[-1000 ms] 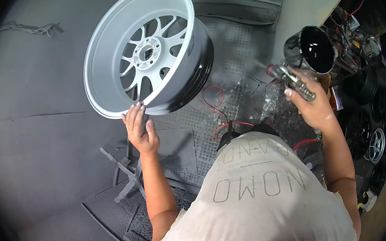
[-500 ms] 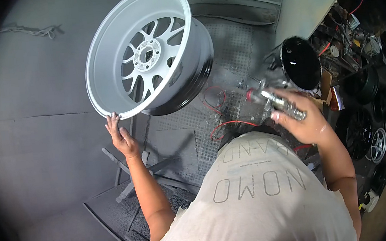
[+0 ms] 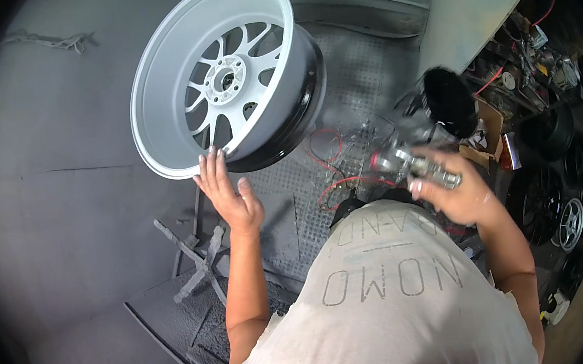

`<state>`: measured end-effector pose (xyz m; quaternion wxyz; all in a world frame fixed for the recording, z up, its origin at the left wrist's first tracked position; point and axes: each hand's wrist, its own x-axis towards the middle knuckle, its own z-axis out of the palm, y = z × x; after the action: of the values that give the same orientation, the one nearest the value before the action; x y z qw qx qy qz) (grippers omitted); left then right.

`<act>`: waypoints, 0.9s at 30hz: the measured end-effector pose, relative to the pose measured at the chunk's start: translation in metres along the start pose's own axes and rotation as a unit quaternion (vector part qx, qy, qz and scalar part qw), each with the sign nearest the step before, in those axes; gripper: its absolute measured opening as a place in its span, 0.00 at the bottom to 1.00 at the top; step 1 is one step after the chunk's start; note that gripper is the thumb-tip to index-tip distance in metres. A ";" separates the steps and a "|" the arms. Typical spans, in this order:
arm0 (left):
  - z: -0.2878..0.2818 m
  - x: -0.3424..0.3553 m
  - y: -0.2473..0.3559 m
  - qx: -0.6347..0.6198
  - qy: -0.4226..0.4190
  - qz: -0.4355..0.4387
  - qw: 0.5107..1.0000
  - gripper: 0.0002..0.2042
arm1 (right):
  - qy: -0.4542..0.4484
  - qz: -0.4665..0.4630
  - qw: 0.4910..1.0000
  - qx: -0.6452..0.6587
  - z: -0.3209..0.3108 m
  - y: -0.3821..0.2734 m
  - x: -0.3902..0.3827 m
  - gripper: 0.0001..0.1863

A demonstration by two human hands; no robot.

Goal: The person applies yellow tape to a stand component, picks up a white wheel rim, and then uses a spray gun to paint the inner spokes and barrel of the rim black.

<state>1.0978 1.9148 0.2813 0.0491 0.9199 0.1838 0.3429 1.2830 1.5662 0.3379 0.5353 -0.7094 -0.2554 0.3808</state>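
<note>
A car wheel rim (image 3: 222, 99), silver-white inside with a black outer barrel, is held tilted up off the floor at upper left. My left hand (image 3: 236, 201) is open, its stretched fingers against the rim's lower front lip. My right hand (image 3: 462, 192) is closed round the handle of a metal spray gun (image 3: 434, 171), which has a red part at its front end. Beyond the gun shows a blurred round black shape (image 3: 449, 102); whether it joins the gun I cannot tell. The gun is to the right of the rim, apart from it.
A grey-coated stand (image 3: 205, 264) has crossed legs below the rim. Red hose (image 3: 351, 180) curls over the textured floor. At right are cluttered shelves (image 3: 515, 65), a cardboard box (image 3: 490, 128), several dark wheels (image 3: 535, 200) and a silver wheel (image 3: 571, 222). A grey wall (image 3: 76, 210) stands at left.
My left hand has moved right along the rim's lower lip. The rim's spokes have turned about the hub. My right hand and the spray gun have shifted slightly downward.
</note>
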 end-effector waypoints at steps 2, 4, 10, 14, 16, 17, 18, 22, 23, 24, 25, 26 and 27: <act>0.000 0.004 0.011 0.007 -0.011 0.001 1.000 0.26 | -0.029 -0.121 0.991 -0.057 0.012 0.008 -0.001 0.25; 0.000 0.005 0.013 0.010 -0.010 0.001 1.000 0.26 | -0.027 -0.090 0.992 -0.082 0.015 0.005 -0.002 0.26; -0.004 0.004 -0.011 0.013 0.001 0.017 1.000 0.26 | 0.146 -0.121 0.974 -0.124 -0.015 0.013 0.006 0.25; -0.005 0.002 -0.031 -0.009 0.028 0.021 0.999 0.25 | 0.206 -0.081 0.970 -0.098 -0.024 0.016 0.014 0.27; -0.005 0.002 -0.040 -0.015 0.039 0.026 0.999 0.24 | 0.176 -0.049 0.980 -0.079 -0.019 0.023 0.011 0.27; -0.004 0.003 -0.046 -0.020 0.045 0.030 0.998 0.24 | 0.145 -0.015 0.988 -0.060 -0.015 0.019 0.007 0.27; -0.004 0.003 -0.052 -0.024 0.051 0.033 0.998 0.23 | 0.114 0.020 0.992 -0.043 -0.011 0.014 0.004 0.27; -0.009 0.000 -0.088 -0.018 0.059 0.069 0.996 0.25 | -0.065 -0.027 0.996 0.046 -0.001 0.002 -0.008 0.26; -0.009 -0.001 -0.094 -0.015 0.052 0.065 0.996 0.25 | -0.070 -0.052 0.996 0.021 -0.001 0.001 -0.006 0.25; -0.011 -0.001 -0.102 -0.014 0.055 0.059 0.997 0.25 | -0.076 -0.077 0.994 -0.004 0.000 -0.003 -0.006 0.25; -0.012 0.000 -0.109 -0.012 0.057 0.054 0.997 0.25 | -0.066 -0.060 0.996 -0.021 -0.003 -0.009 -0.006 0.25; -0.014 0.001 -0.116 -0.012 0.062 0.050 0.997 0.24 | -0.053 -0.044 0.997 -0.038 -0.007 -0.016 -0.004 0.25; -0.015 0.001 -0.122 -0.019 0.062 0.040 0.997 0.25 | -0.041 -0.028 0.997 -0.055 -0.009 -0.019 -0.002 0.25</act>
<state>1.0515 2.0275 0.2671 0.0417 0.9023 0.1431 0.4046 1.2901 1.5648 0.3581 0.4951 -0.7141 -0.3173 0.3798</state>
